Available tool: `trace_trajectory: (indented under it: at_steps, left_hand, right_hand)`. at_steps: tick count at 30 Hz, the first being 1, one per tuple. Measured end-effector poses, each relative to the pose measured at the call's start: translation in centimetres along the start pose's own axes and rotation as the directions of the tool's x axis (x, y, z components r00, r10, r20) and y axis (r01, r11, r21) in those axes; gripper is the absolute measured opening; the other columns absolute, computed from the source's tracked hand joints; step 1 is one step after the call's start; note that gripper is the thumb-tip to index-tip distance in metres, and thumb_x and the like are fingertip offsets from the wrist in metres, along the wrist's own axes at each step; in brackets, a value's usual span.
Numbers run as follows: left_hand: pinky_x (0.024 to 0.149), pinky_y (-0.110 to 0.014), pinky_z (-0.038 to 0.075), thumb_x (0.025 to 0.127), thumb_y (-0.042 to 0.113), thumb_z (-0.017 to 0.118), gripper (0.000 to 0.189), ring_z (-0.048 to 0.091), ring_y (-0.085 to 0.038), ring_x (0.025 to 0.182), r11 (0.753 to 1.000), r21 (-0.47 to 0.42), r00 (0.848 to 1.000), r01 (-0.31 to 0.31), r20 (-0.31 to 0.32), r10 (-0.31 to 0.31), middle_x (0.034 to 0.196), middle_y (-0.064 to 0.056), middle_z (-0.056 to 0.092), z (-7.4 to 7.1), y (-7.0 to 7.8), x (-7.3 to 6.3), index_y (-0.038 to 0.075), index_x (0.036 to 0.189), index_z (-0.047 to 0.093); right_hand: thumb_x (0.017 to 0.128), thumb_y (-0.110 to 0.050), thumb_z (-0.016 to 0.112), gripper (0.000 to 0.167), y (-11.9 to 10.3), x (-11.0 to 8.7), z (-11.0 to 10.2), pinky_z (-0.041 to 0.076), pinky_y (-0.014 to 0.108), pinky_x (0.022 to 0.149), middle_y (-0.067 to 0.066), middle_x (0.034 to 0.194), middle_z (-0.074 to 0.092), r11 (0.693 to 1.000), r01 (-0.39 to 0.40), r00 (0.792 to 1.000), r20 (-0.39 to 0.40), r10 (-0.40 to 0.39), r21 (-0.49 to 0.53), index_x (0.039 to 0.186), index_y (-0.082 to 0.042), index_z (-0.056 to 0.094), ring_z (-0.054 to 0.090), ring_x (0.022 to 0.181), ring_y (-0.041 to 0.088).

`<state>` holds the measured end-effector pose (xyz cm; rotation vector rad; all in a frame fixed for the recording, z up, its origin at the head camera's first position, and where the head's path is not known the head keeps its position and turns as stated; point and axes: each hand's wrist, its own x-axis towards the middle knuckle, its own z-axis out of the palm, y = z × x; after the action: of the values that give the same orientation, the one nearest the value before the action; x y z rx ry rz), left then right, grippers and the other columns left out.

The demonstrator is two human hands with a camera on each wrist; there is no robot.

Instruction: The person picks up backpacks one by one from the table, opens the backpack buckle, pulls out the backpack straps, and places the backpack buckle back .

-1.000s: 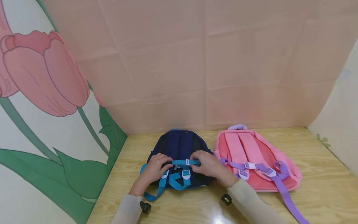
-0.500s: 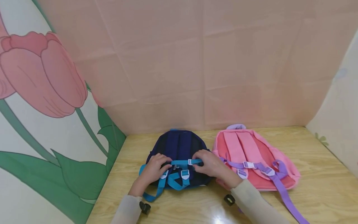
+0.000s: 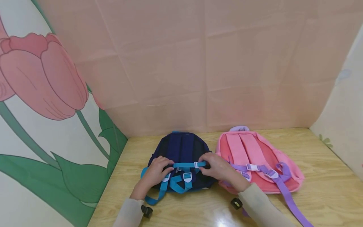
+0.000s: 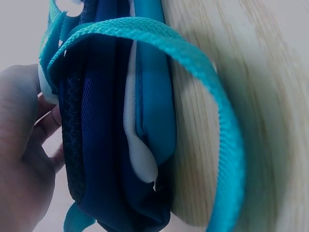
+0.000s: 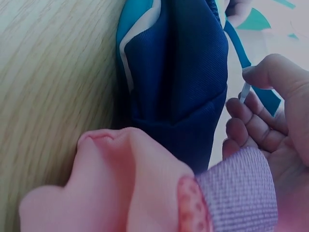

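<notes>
Blue strap (image 3: pixel 184 165) ran straight across the straps-up navy bag (image 3: pixel 181 143). My left hand (image 3: pixel 155 170) pinched its left end; my right hand (image 3: pixel 214 167) pinched it at the white slider (image 3: pixel 196 165). Step looked like adjusting the strap; next move probably called for a steady left grip while the right worked the slider. Pink bag (image 3: pixel 250 143) lay just right. Wood-grain table (image 3: pixel 334 183) under both, pinkish cloth (image 3: pixel 158 78) behind, tulip mural (image 3: pixel 62 85) left.
</notes>
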<state>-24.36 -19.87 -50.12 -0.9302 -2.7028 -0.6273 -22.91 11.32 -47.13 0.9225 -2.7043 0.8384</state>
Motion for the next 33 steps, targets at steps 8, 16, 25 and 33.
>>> trace_trajectory:
  at_steps: [8, 16, 25, 33]
  left_hand:
    - [0.091, -0.039, 0.046, 0.097, 0.026, 0.070, 0.018, 0.058, -0.012, 0.100, 1.000, -0.008, 1.000, 0.000, 0.000, 0.000, 0.107, 0.007, 0.070, 0.1, -0.1, 0.0, 0.019, 0.113, 0.074]
    - [0.090, -0.039, 0.046, 0.096, 0.026, 0.071, 0.017, 0.058, -0.012, 0.099, 1.000, -0.012, 1.000, -0.011, -0.009, 0.011, 0.106, 0.007, 0.070, 0.1, 0.0, -0.1, 0.019, 0.112, 0.074]
    - [0.091, -0.042, 0.046, 0.096, 0.025, 0.071, 0.018, 0.058, -0.012, 0.099, 1.000, -0.003, 1.000, -0.008, -0.004, 0.008, 0.106, 0.007, 0.070, 0.0, 0.4, -0.1, 0.018, 0.113, 0.074]
    - [0.091, -0.041, 0.045, 0.097, 0.028, 0.070, 0.019, 0.058, -0.012, 0.100, 1.000, 0.022, 1.000, 0.004, 0.015, -0.005, 0.108, 0.008, 0.070, 0.2, 0.5, 0.0, 0.020, 0.114, 0.074]
  right_hand:
    - [0.084, -0.016, 0.081, 0.016, 0.4, -0.4, -0.3, 0.047, 0.024, 0.066, -0.007, 0.087, 0.061, 1.000, 0.002, 1.000, 0.011, -0.002, 0.004, 0.096, -0.014, 0.070, 0.051, 0.076, 0.009]
    - [0.086, -0.018, 0.080, 0.016, 0.4, -0.7, -0.7, 0.048, 0.023, 0.066, -0.010, 0.086, 0.059, 0.997, -0.066, 0.996, 0.064, 0.064, 0.031, 0.098, -0.016, 0.070, 0.051, 0.076, 0.009]
    - [0.085, -0.016, 0.081, 0.016, 0.6, -1.0, -0.7, 0.048, 0.023, 0.066, -0.010, 0.085, 0.060, 0.998, -0.053, 0.997, 0.062, 0.050, 0.040, 0.097, -0.015, 0.070, 0.052, 0.076, 0.008]
    - [0.085, -0.017, 0.080, 0.017, 0.7, -1.2, -0.8, 0.048, 0.023, 0.066, -0.007, 0.086, 0.061, 0.998, -0.062, 0.996, 0.070, 0.060, 0.024, 0.098, -0.014, 0.070, 0.053, 0.077, 0.009]
